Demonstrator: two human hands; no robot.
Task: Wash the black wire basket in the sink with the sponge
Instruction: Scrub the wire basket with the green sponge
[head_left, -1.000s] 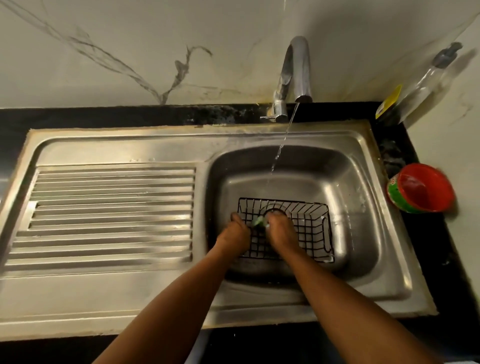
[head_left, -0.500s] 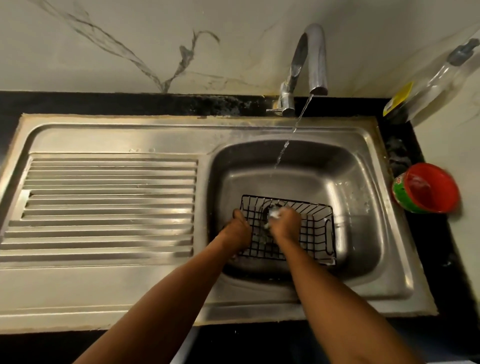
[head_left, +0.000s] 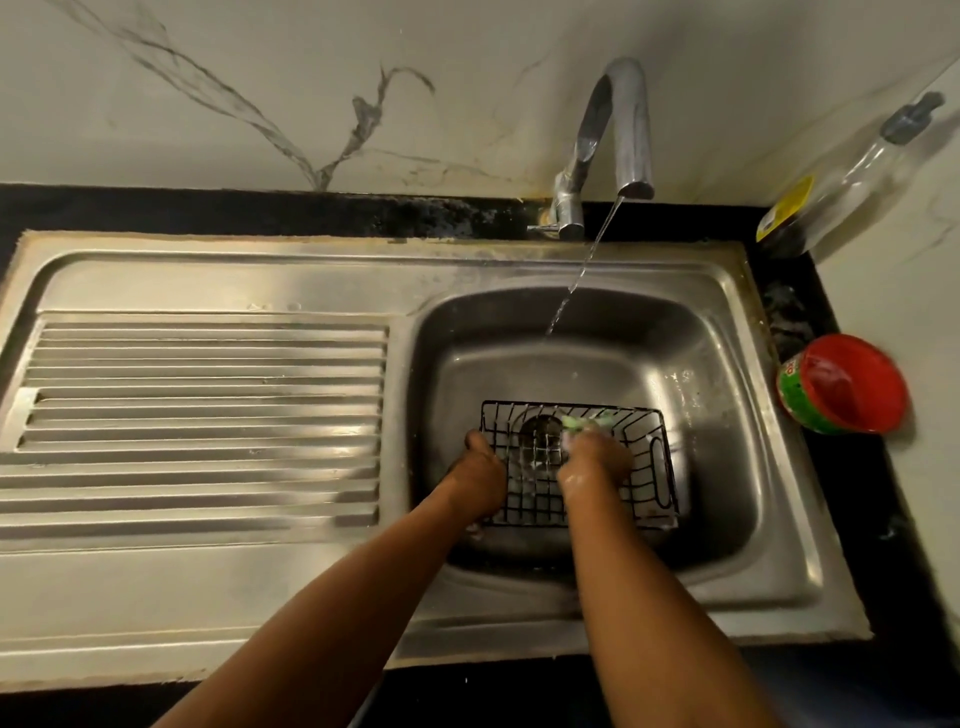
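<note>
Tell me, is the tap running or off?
Running: a thin stream of water falls from the tap spout into the sink basin.

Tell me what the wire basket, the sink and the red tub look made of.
Wire basket: thin metal rods, probably black-coated; open grid. Sink: stainless steel, brushed, with soft reflections. Red tub: likely plastic; glossy, printed band.

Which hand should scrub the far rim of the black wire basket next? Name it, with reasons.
Right. The right hand holds the green sponge at the far rim of the black wire basket; the left hand grips its left edge, probably steadying it in the steel sink.
</note>
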